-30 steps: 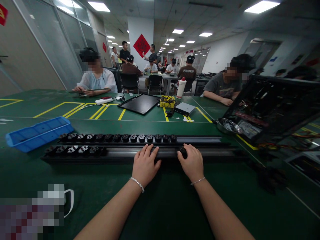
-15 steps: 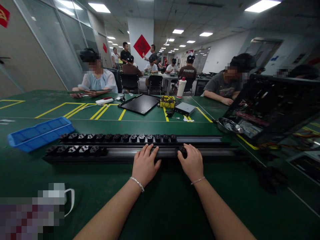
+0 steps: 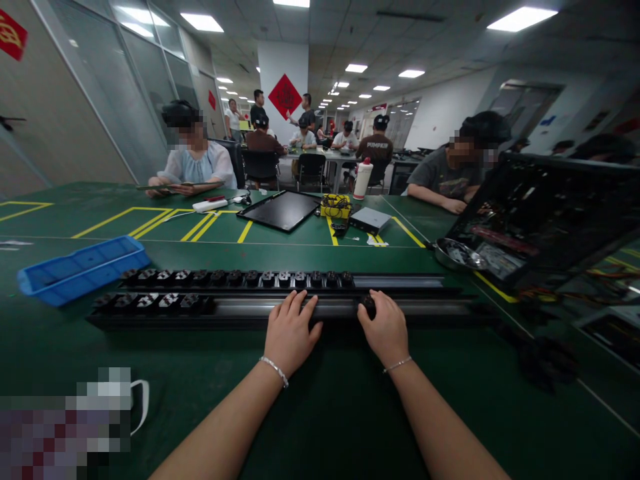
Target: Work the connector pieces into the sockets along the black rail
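Two long black rails lie side by side across the green table. The near rail (image 3: 240, 308) carries several black socket modules at its left end; the far rail (image 3: 395, 281) has a longer row of them (image 3: 235, 277). My left hand (image 3: 290, 333) rests flat on the near rail with its fingers spread. My right hand (image 3: 386, 328) is curled over a small black module (image 3: 369, 305) on the same rail, its fingers pinched around it. Both wrists wear thin bracelets.
A blue compartment tray (image 3: 80, 268) sits at the left. A metal bowl (image 3: 453, 253) and an open black computer case (image 3: 545, 213) stand at the right. A black panel (image 3: 280, 210), yellow box (image 3: 336, 203) and white bottle (image 3: 362, 179) lie beyond. Other people sit across the table.
Both hands stay in place on the near rail. The view has only shifted slightly.
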Available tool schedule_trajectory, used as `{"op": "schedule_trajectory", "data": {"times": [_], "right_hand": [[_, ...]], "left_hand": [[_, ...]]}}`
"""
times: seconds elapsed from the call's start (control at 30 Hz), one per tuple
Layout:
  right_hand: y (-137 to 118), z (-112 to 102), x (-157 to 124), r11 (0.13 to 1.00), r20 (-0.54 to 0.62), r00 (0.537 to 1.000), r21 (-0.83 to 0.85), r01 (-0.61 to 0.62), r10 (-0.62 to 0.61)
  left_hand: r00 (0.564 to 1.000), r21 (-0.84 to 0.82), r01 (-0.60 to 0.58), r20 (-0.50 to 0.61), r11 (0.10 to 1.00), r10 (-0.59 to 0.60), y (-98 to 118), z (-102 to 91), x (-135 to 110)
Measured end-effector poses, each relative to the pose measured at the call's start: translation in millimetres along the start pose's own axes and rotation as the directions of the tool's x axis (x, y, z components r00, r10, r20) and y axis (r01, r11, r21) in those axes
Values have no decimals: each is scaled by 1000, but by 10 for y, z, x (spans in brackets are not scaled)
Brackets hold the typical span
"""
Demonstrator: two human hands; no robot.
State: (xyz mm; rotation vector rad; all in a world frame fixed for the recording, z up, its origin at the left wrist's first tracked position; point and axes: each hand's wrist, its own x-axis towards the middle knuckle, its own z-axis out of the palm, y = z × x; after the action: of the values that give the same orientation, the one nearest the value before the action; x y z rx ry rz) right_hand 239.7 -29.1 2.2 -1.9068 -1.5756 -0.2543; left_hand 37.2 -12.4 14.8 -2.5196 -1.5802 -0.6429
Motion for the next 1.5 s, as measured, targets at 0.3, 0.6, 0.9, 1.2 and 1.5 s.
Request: {"op": "schedule_trajectory", "data": {"times": [0.3, 0.6, 0.9, 1.2, 1.5], "right_hand": [[8, -11, 3, 1000, -11, 1000, -19, -7, 7], [-12, -35, -4, 999, 4, 1000, -25, -25, 25], [-2, -13, -5, 999, -7, 1000, -38, -24, 23], [-8, -14, -3, 999, -13, 1000, -42, -29, 29], [0, -9, -4, 999, -17, 1000, -41, -24, 24]], "left_hand": [[1000, -9, 11, 15, 1000, -11, 8, -2, -2], [1000, -3, 3, 6, 1000, -3, 0, 3, -2], [1000, 0, 4, 10, 1000, -4, 0, 15, -5], [1000, -4, -3, -13, 1000, 3, -13, 37, -9], [1000, -1, 1, -10, 1000, -1, -7, 19, -5]]}}
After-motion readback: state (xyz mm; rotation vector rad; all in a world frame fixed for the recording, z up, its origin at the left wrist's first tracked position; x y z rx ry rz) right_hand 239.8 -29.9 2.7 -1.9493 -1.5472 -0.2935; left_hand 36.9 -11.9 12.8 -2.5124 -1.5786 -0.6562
